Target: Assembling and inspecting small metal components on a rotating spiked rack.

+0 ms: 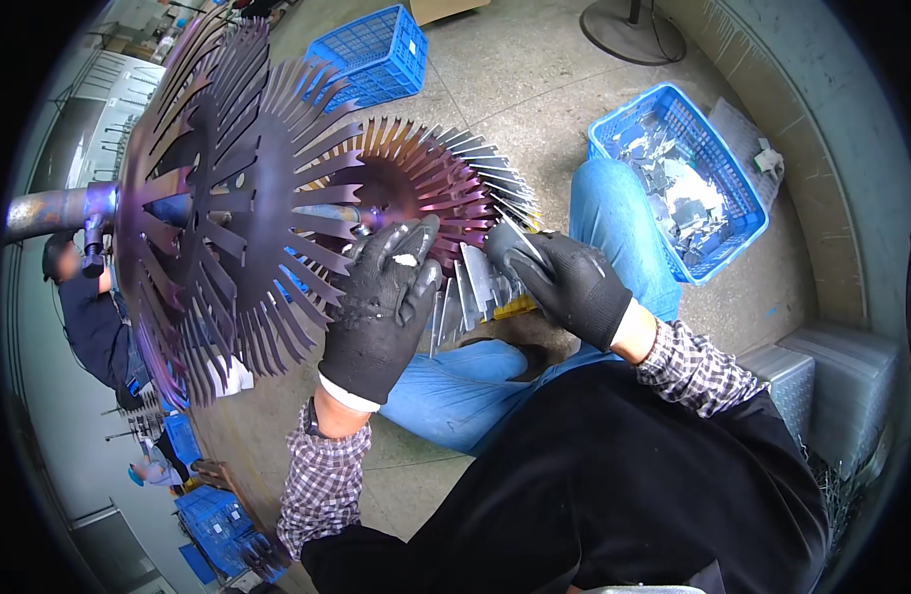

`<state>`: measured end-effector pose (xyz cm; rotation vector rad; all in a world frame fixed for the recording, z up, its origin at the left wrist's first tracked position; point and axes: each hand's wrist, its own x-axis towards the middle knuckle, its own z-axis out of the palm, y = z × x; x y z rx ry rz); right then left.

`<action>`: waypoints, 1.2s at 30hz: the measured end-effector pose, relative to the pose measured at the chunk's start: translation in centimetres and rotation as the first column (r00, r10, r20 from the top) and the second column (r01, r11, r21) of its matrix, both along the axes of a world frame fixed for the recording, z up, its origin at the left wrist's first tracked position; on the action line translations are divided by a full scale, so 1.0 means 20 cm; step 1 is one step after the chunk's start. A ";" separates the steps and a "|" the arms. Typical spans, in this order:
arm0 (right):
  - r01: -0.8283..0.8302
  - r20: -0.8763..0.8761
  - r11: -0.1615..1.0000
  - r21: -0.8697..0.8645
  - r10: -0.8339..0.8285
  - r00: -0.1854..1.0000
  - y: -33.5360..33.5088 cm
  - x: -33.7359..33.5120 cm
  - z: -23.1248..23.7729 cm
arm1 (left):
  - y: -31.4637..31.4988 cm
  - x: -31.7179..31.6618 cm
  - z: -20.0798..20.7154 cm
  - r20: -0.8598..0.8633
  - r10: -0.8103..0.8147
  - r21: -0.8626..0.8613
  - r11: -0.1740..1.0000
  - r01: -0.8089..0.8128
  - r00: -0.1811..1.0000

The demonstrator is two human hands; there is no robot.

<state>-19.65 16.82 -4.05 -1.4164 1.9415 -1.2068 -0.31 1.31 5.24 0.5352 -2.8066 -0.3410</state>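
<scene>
A rack of dark purple discs with long slotted prongs point(262, 183) sits on a metal shaft point(54, 212). A smaller reddish disc point(446, 188) is at its right end, with thin metal plates point(470, 282) standing in a row around its edge. My left hand point(376, 307), in a black glove, is at the right end of the shaft, with its fingers curled; what they grip, if anything, is hidden. Beside the plates on the right, my right hand point(569, 282), gloved too, pinches a thin flat metal plate point(523, 241) between thumb and fingers.
A blue basket point(718, 163) of loose metal plates stands by my right knee. Another blue basket point(376, 59) is beyond the discs. A round stand base point(632, 30) lies at the far right near the wall. Clear plastic-looking boxes point(837, 386) sit at right. Two people are at far left.
</scene>
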 end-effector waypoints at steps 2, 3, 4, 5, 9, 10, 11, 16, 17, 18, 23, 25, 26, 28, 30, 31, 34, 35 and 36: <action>-0.004 -0.010 1.000 -0.004 0.004 1.000 0.00 0.01 0.01 | 0.00 0.00 0.00 -0.002 -0.004 0.006 1.000 0.004 1.000; -0.009 -0.022 1.000 -0.014 0.009 1.000 0.00 0.01 0.01 | 0.00 0.01 -0.01 -0.007 -0.009 0.018 1.000 0.009 1.000; -0.014 -0.034 1.000 -0.024 0.013 0.999 0.00 0.01 0.02 | -0.01 0.02 -0.02 -0.013 -0.013 0.029 0.999 0.014 1.000; -0.019 -0.047 0.999 -0.034 0.018 0.999 0.00 0.02 0.02 | -0.01 0.02 -0.02 -0.019 -0.017 0.040 0.999 0.018 1.000; -0.041 -0.111 0.999 -0.017 0.039 0.993 -0.02 0.03 0.04 | -0.02 0.01 -0.05 -0.087 -0.010 0.056 0.998 0.015 0.996; -0.047 -0.134 0.999 -0.004 0.046 0.990 -0.03 0.03 0.05 | -0.02 0.00 -0.05 -0.115 -0.006 0.059 0.998 0.013 0.993; -0.052 -0.157 0.999 0.010 0.053 0.986 -0.04 0.03 0.05 | -0.02 0.00 -0.05 -0.144 -0.002 0.062 0.998 0.011 0.990; 0.006 -0.155 0.997 0.070 0.005 0.988 -0.06 0.05 0.08 | -0.04 0.02 -0.04 0.009 -0.041 0.042 0.998 0.040 0.999; 0.001 -0.166 0.998 0.070 0.011 0.986 -0.06 0.05 0.09 | -0.04 0.02 -0.05 -0.001 -0.035 0.041 0.999 0.035 0.999; 0.002 -0.173 0.997 0.073 0.011 0.985 -0.07 0.06 0.09 | -0.05 0.02 -0.07 -0.040 -0.053 0.007 0.999 0.053 0.998; 0.006 -0.225 0.997 0.077 0.011 0.974 -0.10 0.07 0.10 | -0.07 0.01 -0.09 -0.144 -0.104 -0.075 0.993 0.094 0.984; 0.015 -0.253 0.997 0.071 0.004 0.967 -0.09 0.08 0.10 | -0.06 0.01 -0.04 -0.099 -0.102 -0.011 0.995 0.102 0.990; 0.018 -0.267 0.998 0.068 0.001 0.964 -0.10 0.08 0.10 | -0.05 0.01 -0.04 -0.076 -0.103 0.022 0.994 0.105 0.992; 0.011 -0.293 0.998 0.066 0.009 0.956 -0.10 0.08 0.11 | -0.06 0.02 -0.07 -0.100 -0.102 0.053 0.993 0.108 0.990; 0.006 -0.315 0.998 0.055 0.012 0.949 -0.10 0.08 0.11 | -0.07 0.02 -0.11 -0.117 -0.113 0.109 0.986 0.126 0.987; 0.005 -0.325 0.999 0.051 0.012 0.946 -0.10 0.08 0.11 | -0.08 0.02 -0.12 -0.126 -0.120 0.138 0.981 0.137 0.985; -0.010 -0.337 0.997 0.076 0.036 0.941 -0.10 0.09 0.14 | -0.07 0.02 -0.12 -0.122 -0.108 0.209 0.969 0.132 0.987; -0.012 -0.338 0.996 0.086 0.041 0.940 -0.10 0.09 0.14 | -0.06 0.02 -0.12 -0.115 -0.108 0.243 0.961 0.134 0.987; -0.015 -0.338 0.995 0.096 0.046 0.940 -0.10 0.09 0.15 | -0.06 0.02 -0.12 -0.107 -0.109 0.276 0.952 0.135 0.988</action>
